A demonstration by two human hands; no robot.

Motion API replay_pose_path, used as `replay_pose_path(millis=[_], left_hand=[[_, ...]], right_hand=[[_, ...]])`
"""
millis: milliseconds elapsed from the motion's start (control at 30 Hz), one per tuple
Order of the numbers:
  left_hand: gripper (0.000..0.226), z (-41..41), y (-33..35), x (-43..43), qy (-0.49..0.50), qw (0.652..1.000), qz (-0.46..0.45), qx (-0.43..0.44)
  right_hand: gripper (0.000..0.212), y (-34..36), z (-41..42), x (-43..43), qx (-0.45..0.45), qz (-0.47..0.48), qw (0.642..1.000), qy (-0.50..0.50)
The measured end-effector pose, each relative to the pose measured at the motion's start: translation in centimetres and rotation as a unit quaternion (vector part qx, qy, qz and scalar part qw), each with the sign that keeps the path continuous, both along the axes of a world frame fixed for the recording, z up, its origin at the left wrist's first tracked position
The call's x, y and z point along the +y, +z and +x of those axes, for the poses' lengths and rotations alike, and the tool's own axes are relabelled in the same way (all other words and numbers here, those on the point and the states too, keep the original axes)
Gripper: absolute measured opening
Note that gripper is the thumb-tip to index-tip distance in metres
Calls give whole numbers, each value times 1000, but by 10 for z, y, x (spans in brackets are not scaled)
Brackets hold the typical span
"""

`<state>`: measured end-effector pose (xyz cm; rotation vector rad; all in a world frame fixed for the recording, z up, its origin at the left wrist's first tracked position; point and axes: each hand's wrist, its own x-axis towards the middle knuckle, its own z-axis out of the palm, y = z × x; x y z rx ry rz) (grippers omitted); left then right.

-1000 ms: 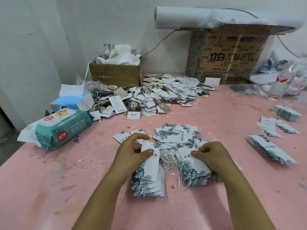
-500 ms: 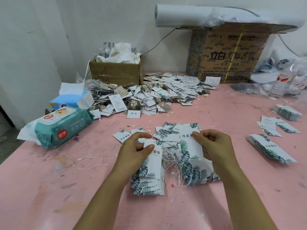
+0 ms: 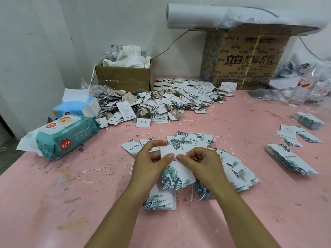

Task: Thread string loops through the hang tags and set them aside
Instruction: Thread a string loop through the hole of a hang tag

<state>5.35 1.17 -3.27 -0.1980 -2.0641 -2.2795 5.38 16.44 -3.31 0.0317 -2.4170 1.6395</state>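
A white hang tag [image 3: 176, 169], dark green leaves printed across its lower end, is held tilted above the tabletop [image 3: 53, 203], its top edge pinched by the left hand [image 3: 150, 163] and right hand [image 3: 202, 165]. Under it spreads a fanned heap of matching tags [image 3: 236, 174] tangled with thin pale string loops [image 3: 191, 196]. A squared stack [image 3: 159, 201] lies just nearer than it, one loose loop [image 3: 84, 171] to its left.

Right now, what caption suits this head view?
Left hand and right hand pinch a leaf-print hang tag over a pink table.

"立白" on cardboard box [image 3: 241, 68]; "欧孚" on wipes pack [image 3: 71, 136]
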Motion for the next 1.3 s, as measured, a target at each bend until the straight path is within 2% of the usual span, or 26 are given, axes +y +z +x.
replay_pose_path(millis=[100,367,533,633,733,833,933,1033,1133,1300], left_hand=[[28,0,-3,2,1,1000,-15,-2],[24,1,-1,2,-12,999,14,-31],[16,-1,2,2,-17,998,33,-53],[12,-5,4,-7,14,1000,-1,-19],[17,-11,5,-25,85,991,-106,22],[18,-16,2,-41,92,980,-177,-10],[30,-16,0,-50,32,972,-225,-64],[39,-15,-1,-53,-9,964,-250,-90],[41,-14,-1,-53,-33,961,-254,-104],[36,-13,-1,-52,-22,961,-259,-95]], right_hand=[[23,-1,0,0,13,19,1000,3],[23,0,0,0,14,2,1000,7],[20,1,0,0,-37,-134,990,35],[20,3,-2,8,-44,-177,983,21],[25,3,-4,20,-34,-183,983,-7],[30,1,-8,29,-48,-115,992,-28],[32,-1,-10,32,-59,19,998,-19],[32,-1,-7,31,-74,102,992,9],[34,0,-6,28,-76,149,986,17],[32,2,-4,25,-98,157,982,35]])
